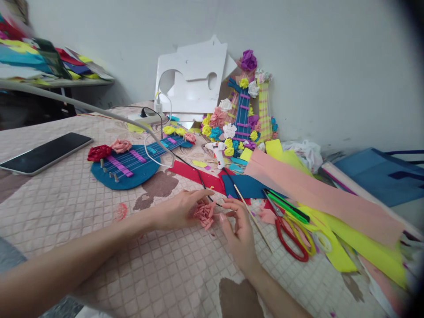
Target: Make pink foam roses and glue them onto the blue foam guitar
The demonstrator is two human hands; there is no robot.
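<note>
A crumpled pink crepe-paper flower (204,215) is in my left hand (180,210), low over the quilted cloth. The fingers reach along its far side, and part of the flower is hidden by them. My right hand (240,229) is at the flower's right edge, thumb and fingers curved and apart. Whether its fingertips touch the petals is hard to tell. Behind my hands lies a blue toy guitar (149,172) with purple strips, strings and paper flowers. A white glue gun (217,153) stands past the flower, its dark cord running close to my fingertips.
Right of my hands are a wooden stick (253,218), red-handled scissors (291,240), a green cutter (288,206), a tape roll (323,242) and pink crepe paper (318,194). A phone (46,152) lies left. Decorated guitars (243,115) lean against the wall. A white cable (82,106) crosses the left side.
</note>
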